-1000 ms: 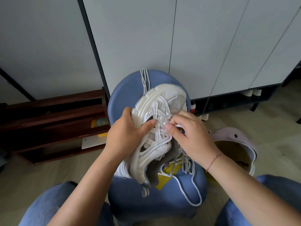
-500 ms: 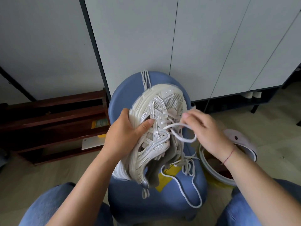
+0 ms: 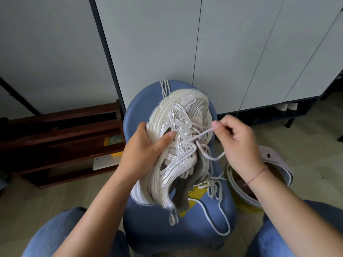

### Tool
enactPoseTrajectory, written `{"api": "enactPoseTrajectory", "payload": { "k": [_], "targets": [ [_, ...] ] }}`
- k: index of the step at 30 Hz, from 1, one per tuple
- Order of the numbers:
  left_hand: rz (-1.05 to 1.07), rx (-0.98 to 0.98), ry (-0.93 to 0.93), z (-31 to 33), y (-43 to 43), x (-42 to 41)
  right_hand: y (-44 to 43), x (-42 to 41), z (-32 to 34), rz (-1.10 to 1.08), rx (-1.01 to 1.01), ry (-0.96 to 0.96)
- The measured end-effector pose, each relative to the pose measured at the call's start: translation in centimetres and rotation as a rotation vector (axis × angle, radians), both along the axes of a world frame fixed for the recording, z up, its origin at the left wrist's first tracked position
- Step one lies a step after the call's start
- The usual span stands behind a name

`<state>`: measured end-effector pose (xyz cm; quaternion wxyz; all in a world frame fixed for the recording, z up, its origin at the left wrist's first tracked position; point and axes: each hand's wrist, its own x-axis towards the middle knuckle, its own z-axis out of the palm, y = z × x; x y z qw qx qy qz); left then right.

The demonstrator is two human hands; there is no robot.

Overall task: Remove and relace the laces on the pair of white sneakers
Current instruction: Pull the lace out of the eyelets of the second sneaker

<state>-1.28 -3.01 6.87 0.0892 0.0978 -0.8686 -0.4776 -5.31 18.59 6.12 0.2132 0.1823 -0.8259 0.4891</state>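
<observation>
Seated person, blue-jeans knees at 7 and 5 o'clock of the frame. Left hand grips the white sneaker by its sole side, thumb pressed across the silver-trimmed upper and fingers wrapped behind. The sneaker is held centre frame above the blue stool, toe at 12 o'clock, heel at 6. Right hand, at 3 o'clock of the sneaker, pinches the white lace between thumb and forefinger, other fingers curled in. The lace runs taut from the eyelets to the pinch. Its slack drops in loops over the seat toward 5 o'clock. Small embossed writing on the toe cap, too small to read; no brand legible. A loose second lace hangs over the stool's far edge at 12 o'clock. Yellow patch on the seat under the heel. Red thread bracelet on the right wrist. Pale pink clog on the floor at 4 o'clock, dark wooden rack at 9 o'clock, grey cabinet doors behind.
</observation>
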Motion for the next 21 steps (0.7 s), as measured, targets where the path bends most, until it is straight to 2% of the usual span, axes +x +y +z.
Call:
{"api": "enactPoseTrajectory", "payload": {
  "k": [5, 10, 11, 13, 15, 17, 21],
  "targets": [
    [0.005, -0.008, -0.001, 0.2, -0.3, 0.1, 1.9, -0.7, 0.6, -0.160, -0.190, -0.159],
    [0.007, -0.061, 0.007, -0.1, -0.2, 0.1, 1.3, 0.3, 1.0, 0.181, 0.134, -0.371],
    [0.007, -0.073, 0.010, -0.1, -0.1, 0.1, 0.8, 0.6, 0.8, 0.225, 0.189, -0.355],
    [0.009, -0.092, 0.014, 0.0, 0.1, 0.0, -0.2, 0.9, 0.3, 0.235, 0.281, -0.189],
    [0.009, -0.115, 0.020, 0.0, 0.2, 0.1, -0.8, 0.8, -0.4, 0.171, 0.372, 0.012],
    [0.008, -0.128, 0.023, 0.1, 0.3, 0.1, -1.1, 0.8, -0.7, 0.103, 0.441, 0.132],
    [-0.006, -0.118, 0.013, 0.1, 0.3, 0.2, -1.6, 0.8, -0.6, 0.068, 0.407, 0.268]
  ]
}}
